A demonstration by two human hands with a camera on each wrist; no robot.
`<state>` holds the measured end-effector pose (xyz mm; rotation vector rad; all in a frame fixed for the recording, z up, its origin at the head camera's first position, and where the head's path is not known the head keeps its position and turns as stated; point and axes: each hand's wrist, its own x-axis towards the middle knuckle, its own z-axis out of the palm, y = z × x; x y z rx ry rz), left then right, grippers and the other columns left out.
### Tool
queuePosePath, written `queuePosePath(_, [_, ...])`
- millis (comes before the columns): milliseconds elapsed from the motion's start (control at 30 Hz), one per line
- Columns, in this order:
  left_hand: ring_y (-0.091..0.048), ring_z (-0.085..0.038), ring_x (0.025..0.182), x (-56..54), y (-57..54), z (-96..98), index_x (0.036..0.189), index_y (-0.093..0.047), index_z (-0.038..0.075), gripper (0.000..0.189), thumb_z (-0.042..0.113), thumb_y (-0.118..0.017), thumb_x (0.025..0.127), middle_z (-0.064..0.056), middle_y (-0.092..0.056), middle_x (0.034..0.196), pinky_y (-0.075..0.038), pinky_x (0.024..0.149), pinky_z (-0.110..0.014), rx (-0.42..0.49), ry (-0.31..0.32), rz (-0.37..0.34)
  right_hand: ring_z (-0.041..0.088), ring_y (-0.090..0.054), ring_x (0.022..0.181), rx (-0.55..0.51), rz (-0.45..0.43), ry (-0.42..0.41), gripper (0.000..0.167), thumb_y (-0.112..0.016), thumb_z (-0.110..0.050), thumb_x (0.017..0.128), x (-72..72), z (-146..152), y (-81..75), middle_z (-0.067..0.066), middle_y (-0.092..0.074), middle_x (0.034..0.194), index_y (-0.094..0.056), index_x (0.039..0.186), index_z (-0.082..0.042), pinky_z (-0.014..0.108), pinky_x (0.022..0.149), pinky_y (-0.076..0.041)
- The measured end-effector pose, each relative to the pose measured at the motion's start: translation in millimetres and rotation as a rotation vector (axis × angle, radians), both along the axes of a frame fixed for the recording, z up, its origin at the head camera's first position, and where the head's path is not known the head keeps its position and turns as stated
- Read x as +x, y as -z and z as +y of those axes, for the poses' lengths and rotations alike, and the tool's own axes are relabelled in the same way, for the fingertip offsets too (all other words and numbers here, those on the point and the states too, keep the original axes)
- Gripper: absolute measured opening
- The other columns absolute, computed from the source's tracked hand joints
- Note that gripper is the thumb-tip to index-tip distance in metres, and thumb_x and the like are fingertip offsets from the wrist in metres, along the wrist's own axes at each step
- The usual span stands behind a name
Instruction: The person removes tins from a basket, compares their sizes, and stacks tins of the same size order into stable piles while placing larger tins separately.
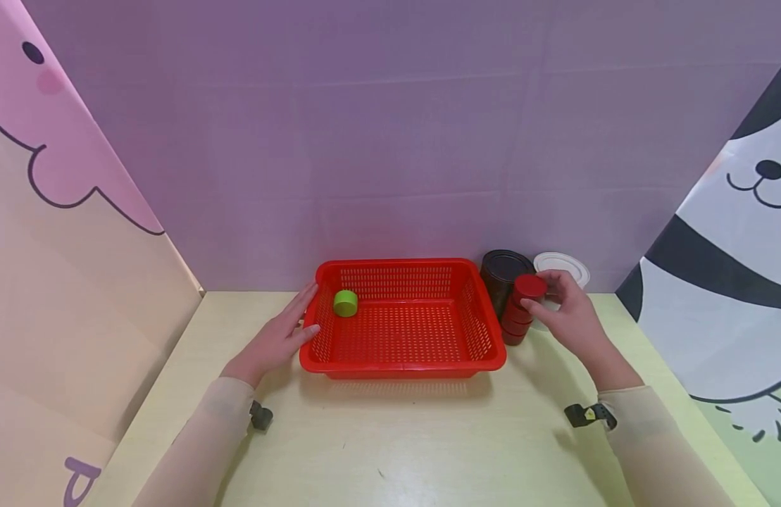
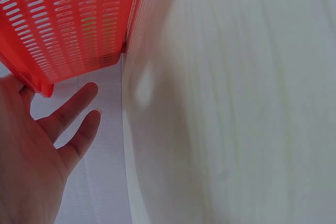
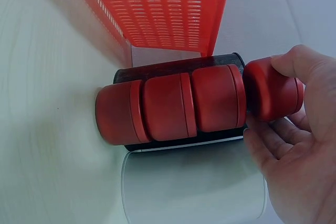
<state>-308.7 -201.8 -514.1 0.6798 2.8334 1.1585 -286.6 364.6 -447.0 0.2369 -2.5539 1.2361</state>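
Observation:
My right hand [image 1: 570, 318] pinches a small red canister [image 3: 271, 88] between thumb and fingers, at the top of a stack of several like red canisters [image 3: 167, 106]. This top one sits slightly askew, and a dark gap shows below it in the right wrist view. On the left, my left hand [image 1: 271, 343] has its fingers spread and touches the rim of a red plastic basket [image 1: 403, 367]. In the left wrist view, two fingers stand straight beside the basket wall, while the others are partly hidden. A small green round container [image 1: 346, 303] lies inside the basket, towards its back left.
Behind the red stack stands a black canister [image 1: 498, 276], close to the basket's right side. A white canister [image 1: 563, 263] with a pale lid is next to it, partly covered by my right hand. A purple backdrop [image 1: 390, 141] rises behind the table [image 1: 396, 451].

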Motion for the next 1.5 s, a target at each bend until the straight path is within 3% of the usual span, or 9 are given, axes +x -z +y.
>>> queuePosePath(133, [-0.05, -0.032, 0.151, 0.4, 0.7, 0.1, 0.179, -0.011, 0.042, 0.086, 0.045, -0.063, 0.111, 0.015, -0.009, 0.185, -0.058, 0.108, -0.059, 0.007, -0.001, -0.004, 0.045, -0.065, 0.124, 0.009, -0.008, 0.01, 0.058, -0.078, -0.018, 0.105, 1.6, -0.8, 0.2, 0.025, -0.067, 0.139, -0.049, 0.151, 0.001, 0.018, 0.096, -0.049])
queuePosePath(300, [-0.051, -0.032, 0.151, 0.3, 1.6, 0.0, 0.178, -0.01, 0.043, 0.086, 0.057, -0.06, 0.109, 0.016, -0.008, 0.185, -0.059, 0.106, -0.058, 0.01, 0.001, -0.001, 0.041, -0.066, 0.122, 0.002, -0.001, 0.015, 0.059, -0.08, -0.02, 0.104, 2.5, -1.3, 1.8, 0.025, -0.066, 0.138, -0.049, 0.15, 0.001, 0.01, 0.093, -0.048])
queuePosePath(467, [-0.049, -0.032, 0.153, 1.0, 1.6, 0.6, 0.178, -0.01, 0.043, 0.088, 0.063, -0.059, 0.108, 0.015, -0.009, 0.185, -0.059, 0.106, -0.058, 0.017, -0.002, -0.009, 0.019, -0.067, 0.114, -0.022, -0.002, 0.027, 0.06, -0.082, -0.022, 0.103, 1.8, -1.1, 5.1, 0.024, -0.068, 0.135, -0.051, 0.149, 0.002, 0.006, 0.09, -0.049])
queuePosePath(600, [-0.047, -0.033, 0.154, 1.7, 1.2, 1.2, 0.178, -0.01, 0.044, 0.086, 0.052, -0.062, 0.11, 0.015, -0.009, 0.185, -0.059, 0.107, -0.059, 0.02, -0.007, -0.015, 0.001, -0.063, 0.109, -0.039, -0.008, 0.029, 0.061, -0.083, -0.022, 0.102, 1.6, -0.7, 6.9, 0.024, -0.069, 0.135, -0.051, 0.149, 0.002, 0.005, 0.088, -0.049])
queuePosePath(733, [-0.047, -0.033, 0.154, 1.9, 0.6, 1.6, 0.178, -0.01, 0.044, 0.087, 0.044, -0.064, 0.11, 0.015, -0.009, 0.185, -0.059, 0.107, -0.06, 0.019, -0.009, -0.015, -0.007, -0.06, 0.107, -0.052, -0.012, 0.026, 0.062, -0.083, -0.023, 0.103, 1.1, 0.2, 9.8, 0.024, -0.069, 0.135, -0.051, 0.149, 0.002, 0.004, 0.089, -0.049])
queuePosePath(900, [-0.046, -0.034, 0.154, 2.4, -0.6, 1.6, 0.178, -0.011, 0.043, 0.086, 0.044, -0.064, 0.11, 0.015, -0.009, 0.185, -0.057, 0.108, -0.061, 0.019, -0.007, -0.011, -0.007, -0.061, 0.105, -0.053, -0.005, 0.028, 0.061, -0.083, -0.022, 0.103, -0.1, 0.5, 12.8, 0.023, -0.068, 0.135, -0.051, 0.149, 0.002, 0.005, 0.091, -0.049])
queuePosePath(1133, [-0.06, -0.031, 0.138, 0.9, 1.3, 1.6, 0.179, -0.01, 0.041, 0.086, 0.043, -0.062, 0.111, 0.014, -0.009, 0.185, -0.06, 0.103, -0.056, 0.01, 0.003, 0.021, -0.004, -0.061, 0.107, -0.062, -0.024, 0.025, 0.062, -0.081, -0.021, 0.104, 0.0, 1.0, 14.5, 0.022, -0.066, 0.137, -0.049, 0.151, 0.001, 0.006, 0.09, -0.048])
queuePosePath(1500, [-0.059, -0.032, 0.14, -1.0, 3.4, 0.7, 0.178, -0.01, 0.044, 0.086, 0.045, -0.063, 0.111, 0.012, -0.01, 0.186, -0.06, 0.103, -0.058, 0.012, -0.003, 0.016, 0.006, -0.061, 0.114, -0.058, -0.041, 0.021, 0.063, -0.08, -0.025, 0.105, 0.5, -0.4, 11.2, 0.022, -0.064, 0.14, -0.047, 0.151, 0.001, 0.007, 0.094, -0.049])
